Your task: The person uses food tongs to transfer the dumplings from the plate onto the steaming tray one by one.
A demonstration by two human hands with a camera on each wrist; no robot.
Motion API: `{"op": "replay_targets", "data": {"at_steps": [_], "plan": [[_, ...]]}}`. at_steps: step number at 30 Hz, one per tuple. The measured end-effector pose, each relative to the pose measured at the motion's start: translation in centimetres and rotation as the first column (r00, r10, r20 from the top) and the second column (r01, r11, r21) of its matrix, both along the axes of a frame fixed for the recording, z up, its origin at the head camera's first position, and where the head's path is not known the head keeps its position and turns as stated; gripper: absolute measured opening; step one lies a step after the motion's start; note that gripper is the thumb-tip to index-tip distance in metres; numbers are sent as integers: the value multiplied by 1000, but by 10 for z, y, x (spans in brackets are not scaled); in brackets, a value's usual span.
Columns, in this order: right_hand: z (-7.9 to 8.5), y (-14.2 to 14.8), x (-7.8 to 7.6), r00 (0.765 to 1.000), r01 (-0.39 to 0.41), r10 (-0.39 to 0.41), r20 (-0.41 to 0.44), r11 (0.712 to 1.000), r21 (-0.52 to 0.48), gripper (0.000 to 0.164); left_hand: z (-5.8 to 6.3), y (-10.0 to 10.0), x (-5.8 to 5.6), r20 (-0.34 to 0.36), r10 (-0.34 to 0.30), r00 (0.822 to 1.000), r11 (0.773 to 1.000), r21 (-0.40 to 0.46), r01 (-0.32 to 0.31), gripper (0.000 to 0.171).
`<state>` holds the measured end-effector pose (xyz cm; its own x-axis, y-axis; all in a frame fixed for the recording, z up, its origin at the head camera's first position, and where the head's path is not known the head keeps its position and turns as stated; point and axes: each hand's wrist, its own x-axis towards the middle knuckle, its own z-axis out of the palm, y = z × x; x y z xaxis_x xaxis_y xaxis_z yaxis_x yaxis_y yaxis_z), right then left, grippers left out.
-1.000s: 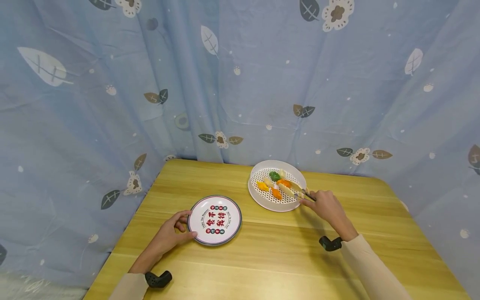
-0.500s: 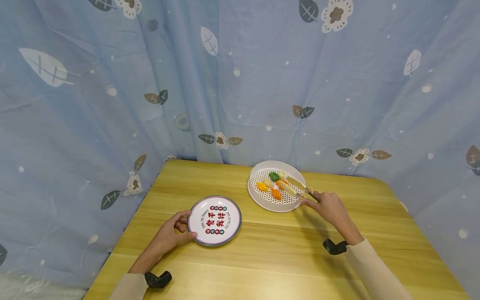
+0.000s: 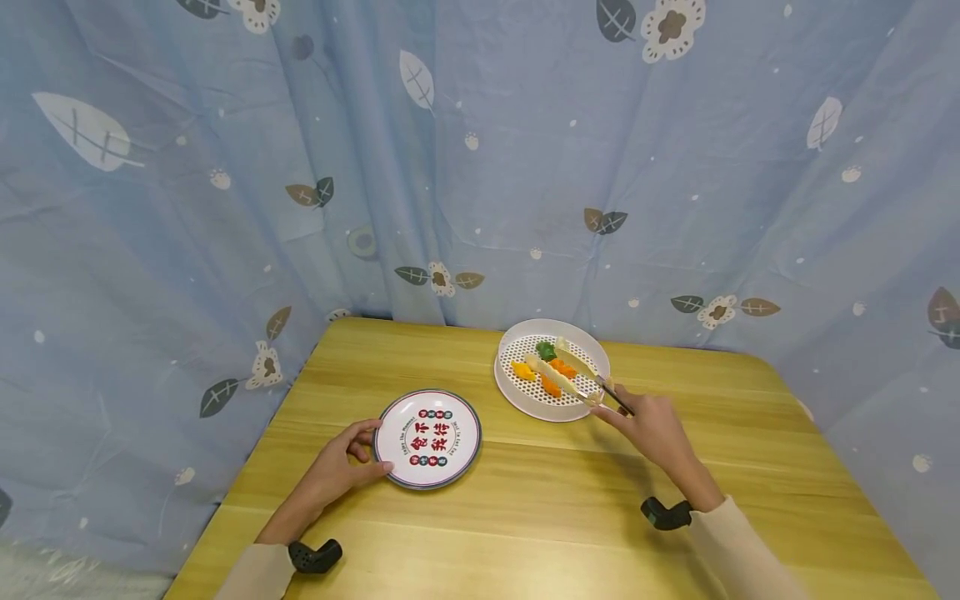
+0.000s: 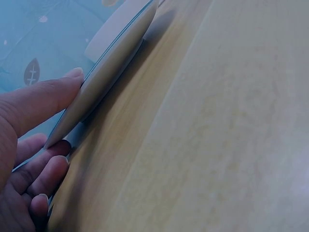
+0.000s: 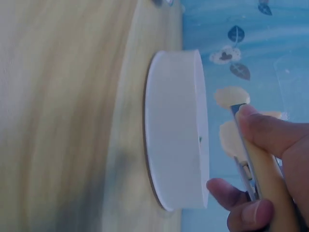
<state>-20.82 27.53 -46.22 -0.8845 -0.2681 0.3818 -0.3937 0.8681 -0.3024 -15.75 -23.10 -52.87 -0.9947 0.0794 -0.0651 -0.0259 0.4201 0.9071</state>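
In the head view, the left hand (image 3: 339, 467) holds the near left edge of a white plate (image 3: 465, 433) with red characters. Its thumb presses the rim, and the left wrist view has fingers beneath the plate's edge (image 4: 113, 67). The right hand (image 3: 651, 423) grips a pair of tongs (image 3: 557, 376) with pale tips, spread apart over a round white steamer tray (image 3: 551, 412) with holes. In the tray lie small dumpling-like pieces: a green piece (image 3: 546, 351), a yellow piece (image 3: 522, 372), orange pieces (image 3: 551, 387) and pale pieces, partly covered by the tongs.
Plate and tray stand on a wooden table (image 3: 540, 533), the tray near the back edge. A blue patterned curtain (image 3: 510, 167) hangs behind and beside the table. Black wrist cameras (image 3: 666, 514) sit on both wrists.
The tongs have lifted off the orange piece, opened wider, and shifted left across the tray towards the pale piece. The left hand and plate have stayed in place.
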Motion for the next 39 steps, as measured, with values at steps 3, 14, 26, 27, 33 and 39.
{"op": "replay_targets", "data": {"at_steps": [3, 14, 26, 27, 33, 39], "plan": [[-3, -8, 3, 999, -41, 41, 16, 998, -42, 62, 0, 0, 0, -1, 3, 1000, 1000, 4, -3, 75], [-13, -41, 12, 981, -139, 154, 115, 981, -133, 65, 1, 0, 1, 5, 10, 1000, 1000, 10, -10, 74], [-33, -72, 22, 933, -302, 328, 150, 937, -173, 59, 2, 1, 1, 18, 18, 1000, 1000, 3, -18, 75], [-34, -74, 23, 930, -312, 338, 144, 934, -174, 60, 2, 1, 1, 19, 18, 1000, 1000, 0, -18, 75], [-43, -85, 23, 921, -352, 374, 112, 919, -179, 59, 2, 1, 1, 13, 18, 1000, 1000, -5, -18, 75], [-50, -89, 23, 905, -381, 405, 133, 908, -175, 61, 2, 2, 1, 12, 13, 1000, 1000, -4, -13, 75]]}}
